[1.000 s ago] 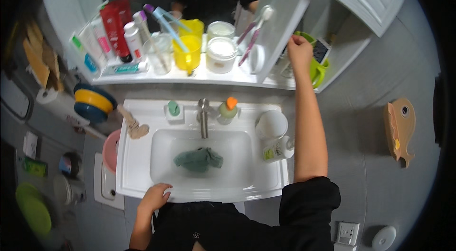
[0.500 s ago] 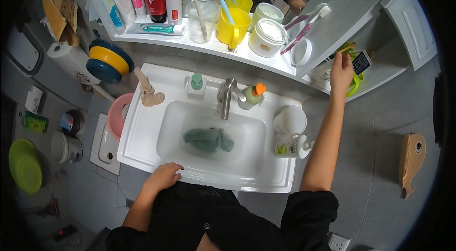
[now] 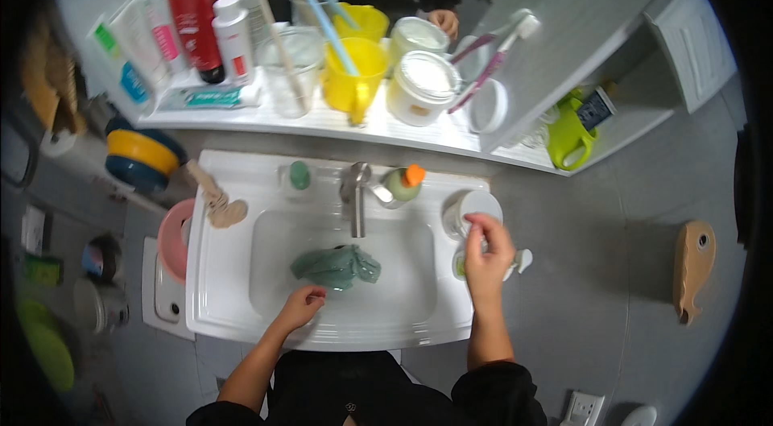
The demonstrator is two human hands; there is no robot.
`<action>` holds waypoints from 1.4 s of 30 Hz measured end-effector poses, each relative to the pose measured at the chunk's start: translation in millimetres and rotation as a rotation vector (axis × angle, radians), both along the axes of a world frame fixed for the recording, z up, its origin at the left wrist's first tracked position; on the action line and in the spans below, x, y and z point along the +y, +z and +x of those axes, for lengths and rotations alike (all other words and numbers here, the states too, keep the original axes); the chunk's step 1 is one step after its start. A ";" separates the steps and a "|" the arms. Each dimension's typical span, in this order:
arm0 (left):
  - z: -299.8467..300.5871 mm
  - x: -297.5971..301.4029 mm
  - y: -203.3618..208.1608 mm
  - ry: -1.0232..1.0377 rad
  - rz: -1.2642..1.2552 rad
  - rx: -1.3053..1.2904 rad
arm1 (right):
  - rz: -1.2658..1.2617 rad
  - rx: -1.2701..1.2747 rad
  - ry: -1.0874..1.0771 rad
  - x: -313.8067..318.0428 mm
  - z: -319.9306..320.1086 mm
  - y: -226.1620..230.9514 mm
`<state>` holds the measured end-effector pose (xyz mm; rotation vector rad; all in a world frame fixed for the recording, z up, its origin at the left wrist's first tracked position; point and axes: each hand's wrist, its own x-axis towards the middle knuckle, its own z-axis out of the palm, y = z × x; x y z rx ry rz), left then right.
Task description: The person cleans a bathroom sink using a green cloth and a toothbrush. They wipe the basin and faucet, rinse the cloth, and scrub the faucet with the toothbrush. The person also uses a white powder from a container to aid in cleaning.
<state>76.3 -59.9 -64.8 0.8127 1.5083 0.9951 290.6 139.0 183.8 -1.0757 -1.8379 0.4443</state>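
My left hand (image 3: 301, 308) hovers over the front part of the white washbasin (image 3: 216, 289), fingers loosely curled with the thumb apart and nothing seen in them. Just beyond it, a wet grey-green cloth (image 3: 334, 266) lies crumpled in the basin, under the steel faucet (image 3: 357, 208). My right hand (image 3: 489, 257) is above the basin's right rim, fingers bent and a little apart, with no object visible in it. It partly covers a white pump bottle (image 3: 522, 259) and the front of a round white tub (image 3: 475, 207).
A shelf above holds tubes, a yellow cup (image 3: 354, 76), toothbrushes and a white jar (image 3: 420, 96). At right, an open cabinet holds a green cup (image 3: 570, 136). Behind the basin stand a soap bottle with an orange top (image 3: 404, 184) and a green-topped dispenser (image 3: 299, 175).
My right hand has come back from the green cup in the cabinet down to the basin's right side. My left hand has left the front rim and moved over the basin. The view has shifted.
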 end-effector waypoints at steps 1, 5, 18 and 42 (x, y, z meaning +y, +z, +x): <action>0.6 2.9 2.4 -0.026 -0.037 -0.014 | 0.069 0.061 -0.043 8.1 4.5 11.9; 3.4 10.8 0.7 -0.126 -0.019 -0.007 | 0.147 0.295 -0.175 44.8 1.3 61.8; -15.4 29.5 -85.2 0.154 0.025 0.748 | -0.725 -0.934 0.200 -32.2 -22.5 -261.0; 12.7 80.9 -121.7 0.655 -0.444 -0.743 | -0.519 -0.381 0.565 -74.6 -81.3 -318.4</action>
